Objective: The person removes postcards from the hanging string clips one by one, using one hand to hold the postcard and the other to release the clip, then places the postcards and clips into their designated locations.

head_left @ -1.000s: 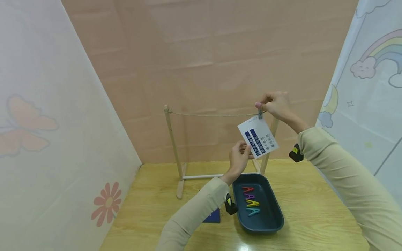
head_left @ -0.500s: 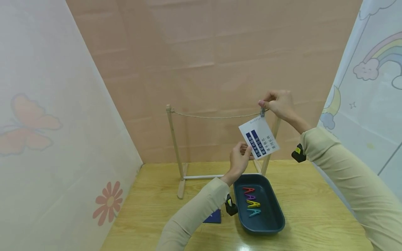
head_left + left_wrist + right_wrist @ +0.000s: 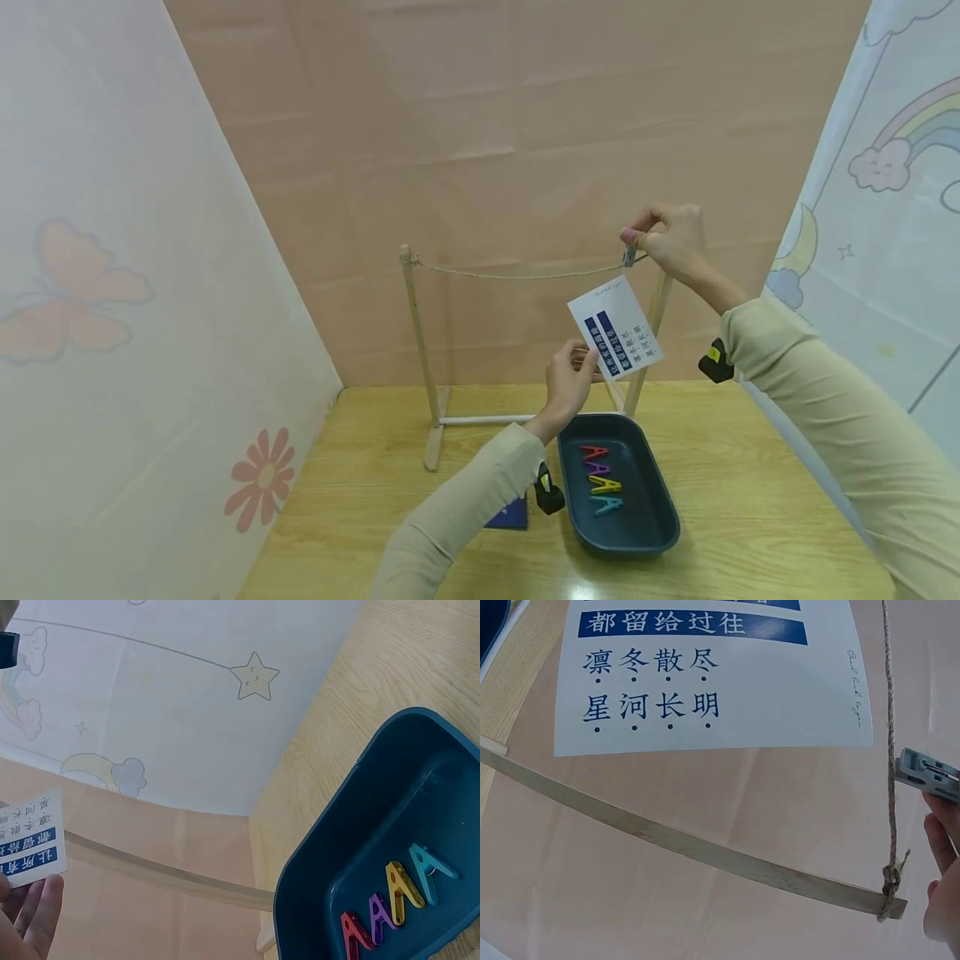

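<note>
My left hand pinches a white printed card with dark blue bands by its lower left edge. The card is tilted, with its top corner just below a rope. Up at the rope's right end, my right hand pinches a grey clothespin. In the right wrist view the clothespin has its tip at the rope, and the card lies apart from it on the rope's other side. The left wrist view catches only my fingertips on the card.
The rope is strung between two wooden posts of a stand. A dark blue tray on the wooden table holds red, purple, yellow and teal clothespins. A dark blue flat item is partly under my left forearm.
My right hand has risen slightly with the grey clothespin. It overlapped the card's top corner before; a gap now separates them. The left hand and card have barely moved.
</note>
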`<act>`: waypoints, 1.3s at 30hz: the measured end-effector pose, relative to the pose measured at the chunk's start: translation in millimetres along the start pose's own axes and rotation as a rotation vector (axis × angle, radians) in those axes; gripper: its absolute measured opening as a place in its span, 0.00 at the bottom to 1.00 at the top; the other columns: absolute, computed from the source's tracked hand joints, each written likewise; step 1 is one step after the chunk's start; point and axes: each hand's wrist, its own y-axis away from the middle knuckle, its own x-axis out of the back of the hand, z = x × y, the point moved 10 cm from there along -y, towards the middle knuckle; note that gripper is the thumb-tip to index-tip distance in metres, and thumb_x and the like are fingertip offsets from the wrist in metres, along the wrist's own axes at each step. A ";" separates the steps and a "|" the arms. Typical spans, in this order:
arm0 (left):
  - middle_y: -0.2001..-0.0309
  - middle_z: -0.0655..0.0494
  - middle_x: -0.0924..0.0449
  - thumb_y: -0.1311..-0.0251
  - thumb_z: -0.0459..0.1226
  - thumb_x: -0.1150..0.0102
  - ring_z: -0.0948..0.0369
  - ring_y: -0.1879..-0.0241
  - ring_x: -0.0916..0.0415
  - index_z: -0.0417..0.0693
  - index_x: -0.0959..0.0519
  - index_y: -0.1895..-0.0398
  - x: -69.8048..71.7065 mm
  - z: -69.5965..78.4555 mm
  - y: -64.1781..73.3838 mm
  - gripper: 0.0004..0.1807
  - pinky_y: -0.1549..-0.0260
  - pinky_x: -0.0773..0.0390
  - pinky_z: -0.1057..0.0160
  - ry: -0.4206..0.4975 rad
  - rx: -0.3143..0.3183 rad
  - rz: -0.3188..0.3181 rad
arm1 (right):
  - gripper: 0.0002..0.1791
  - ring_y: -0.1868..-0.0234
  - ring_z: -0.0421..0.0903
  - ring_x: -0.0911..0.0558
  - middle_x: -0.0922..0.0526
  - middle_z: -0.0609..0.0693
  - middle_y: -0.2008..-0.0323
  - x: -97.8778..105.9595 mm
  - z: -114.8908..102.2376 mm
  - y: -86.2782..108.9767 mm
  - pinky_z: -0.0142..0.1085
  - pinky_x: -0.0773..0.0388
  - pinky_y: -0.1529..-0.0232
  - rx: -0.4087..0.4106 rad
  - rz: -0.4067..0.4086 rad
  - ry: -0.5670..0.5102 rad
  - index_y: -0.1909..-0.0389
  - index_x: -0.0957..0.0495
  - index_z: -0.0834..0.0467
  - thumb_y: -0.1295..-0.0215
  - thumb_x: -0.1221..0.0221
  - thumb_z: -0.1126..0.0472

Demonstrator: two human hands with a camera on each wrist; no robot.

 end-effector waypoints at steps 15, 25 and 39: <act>0.64 0.40 0.16 0.32 0.28 0.43 0.45 0.67 0.16 0.33 0.23 0.59 12.1 0.7 -4.6 0.04 0.72 0.15 0.60 -0.021 -0.001 0.036 | 0.08 0.71 0.44 0.33 0.20 0.57 0.71 -5.4 -7.5 3.6 0.34 0.40 0.71 0.062 -0.003 0.050 0.69 0.20 0.64 0.38 0.34 0.63; 0.64 0.42 0.16 0.32 0.28 0.44 0.51 0.68 0.15 0.34 0.23 0.58 20.6 -4.3 -4.2 0.04 0.72 0.16 0.65 -0.010 0.025 0.027 | 0.09 0.67 0.52 0.31 0.22 0.60 0.66 -22.3 -11.8 21.0 0.40 0.37 0.66 0.156 -0.102 0.103 0.64 0.23 0.66 0.37 0.35 0.64; 0.64 0.35 0.18 0.31 0.26 0.46 0.40 0.69 0.17 0.30 0.24 0.58 28.7 -16.0 1.6 0.04 0.73 0.15 0.63 -0.006 0.011 0.030 | 0.14 0.70 0.50 0.31 0.21 0.53 0.71 -42.8 -1.9 44.0 0.36 0.37 0.69 0.186 -0.208 0.089 0.64 0.23 0.63 0.35 0.34 0.55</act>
